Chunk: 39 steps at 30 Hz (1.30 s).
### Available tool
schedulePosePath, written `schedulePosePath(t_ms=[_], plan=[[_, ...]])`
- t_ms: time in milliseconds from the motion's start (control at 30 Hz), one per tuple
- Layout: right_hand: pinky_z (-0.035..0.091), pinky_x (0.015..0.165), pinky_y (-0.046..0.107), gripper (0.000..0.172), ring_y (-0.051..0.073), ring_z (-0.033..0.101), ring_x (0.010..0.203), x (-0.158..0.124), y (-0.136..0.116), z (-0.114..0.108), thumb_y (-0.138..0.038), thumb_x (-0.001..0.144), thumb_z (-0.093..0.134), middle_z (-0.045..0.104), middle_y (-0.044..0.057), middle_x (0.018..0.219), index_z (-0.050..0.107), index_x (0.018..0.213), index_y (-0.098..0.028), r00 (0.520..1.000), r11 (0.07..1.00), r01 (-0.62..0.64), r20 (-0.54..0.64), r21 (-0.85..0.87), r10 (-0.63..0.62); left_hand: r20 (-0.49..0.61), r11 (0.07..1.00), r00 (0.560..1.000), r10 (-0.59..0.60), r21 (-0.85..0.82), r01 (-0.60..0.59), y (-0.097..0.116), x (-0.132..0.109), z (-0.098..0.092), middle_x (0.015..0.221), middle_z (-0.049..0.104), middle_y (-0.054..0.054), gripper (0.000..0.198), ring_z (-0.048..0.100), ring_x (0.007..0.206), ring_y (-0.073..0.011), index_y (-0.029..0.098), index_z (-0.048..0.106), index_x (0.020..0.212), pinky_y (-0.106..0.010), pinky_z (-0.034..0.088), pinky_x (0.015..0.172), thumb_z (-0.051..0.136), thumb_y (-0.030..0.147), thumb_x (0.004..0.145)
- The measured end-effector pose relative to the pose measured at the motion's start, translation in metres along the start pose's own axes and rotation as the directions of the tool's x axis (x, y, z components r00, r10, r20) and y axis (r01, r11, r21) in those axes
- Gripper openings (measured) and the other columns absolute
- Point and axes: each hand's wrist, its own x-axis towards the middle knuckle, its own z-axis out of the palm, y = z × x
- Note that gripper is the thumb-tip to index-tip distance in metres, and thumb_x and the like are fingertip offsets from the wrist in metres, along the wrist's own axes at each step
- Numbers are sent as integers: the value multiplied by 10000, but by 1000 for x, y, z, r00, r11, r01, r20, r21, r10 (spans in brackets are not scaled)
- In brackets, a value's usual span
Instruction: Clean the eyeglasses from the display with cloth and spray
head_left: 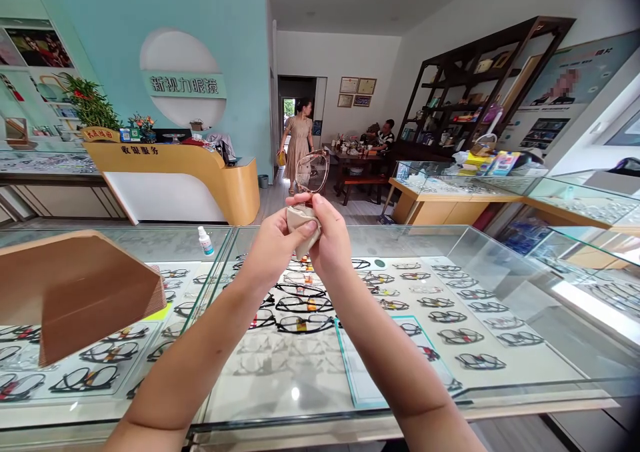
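A pair of thin-framed eyeglasses (313, 172) is held up in front of me, one lens standing above my fingers. Its lower part is hidden behind my fingers and a pale cleaning cloth (299, 217). My left hand (274, 245) is closed on the cloth, its thumb pressing across it. Close against it, my right hand (333, 235) grips the eyeglasses, with some cloth at its fingers. Both hands are above a glass display case (280, 399) in which rows of eyeglasses (305, 304) lie.
A small white spray bottle (205, 241) stands on the glass top, left of my hands. At left is a brown angular board or mirror back (95, 285). Beyond are a reception counter (165, 185), a person walking (300, 142), a seated person (386, 134) and another display case (435, 202).
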Motion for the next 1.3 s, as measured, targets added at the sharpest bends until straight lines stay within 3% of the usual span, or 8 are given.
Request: schedulePosePath(t_ms=[200,467,633,800,933,1067,1300], plan=[[604,1019,397,314,245,773,1045,-2,3,2,-541,964,731,875,70,1092,838,893,-254,1000,1000,15,-7,-6,-15,-48,989,992,114,105,-109,-4,-3,3,1218,816,-119,568,753,1083,-242,158,711,1280,-332,598,920,907,517,885],[561,1174,438,346,259,773,1225,-15,0,11,-543,1031,640,873,56,1166,847,929,-285,993,992,115,14,-51,-114,-161,972,959,234,68,-226,-7,-6,12,932,751,-40,555,666,822,-160,174,752,1101,-268,575,717,903,658,876],[567,1163,448,392,276,767,1244,-21,3,14,-609,1029,648,866,64,1198,851,939,-286,991,989,129,48,-65,-126,-203,965,944,259,24,-260,-6,-9,13,797,642,6,574,551,704,-122,188,742,968,-246,492,615,881,734,860],[597,1085,431,357,270,766,1192,-20,4,13,-577,1028,663,870,60,1186,869,990,-288,989,986,142,61,-83,-137,-216,963,940,265,99,-249,-8,-8,11,816,652,-10,549,555,743,-145,201,743,956,-276,488,670,789,747,933],[601,976,390,327,227,761,1039,-18,0,9,-571,1028,692,866,41,1195,883,1017,-305,992,989,127,32,-71,-125,-144,970,961,237,90,-226,-10,-4,5,774,595,0,559,508,715,-145,210,737,956,-281,457,663,723,768,974],[587,938,393,332,215,742,969,-15,-5,5,-559,1031,674,861,46,1153,874,972,-301,992,988,123,6,-94,-122,29,986,989,144,85,-146,-4,-1,-8,836,657,-33,596,570,779,-178,206,761,994,-308,515,730,742,800,942],[614,901,382,293,218,759,928,-9,-12,5,-482,984,706,872,54,990,860,866,-262,993,994,108,-46,-23,-109,237,993,970,45,95,-69,10,2,-23,861,669,-30,505,613,822,-185,202,732,981,-299,526,755,869,680,898]])
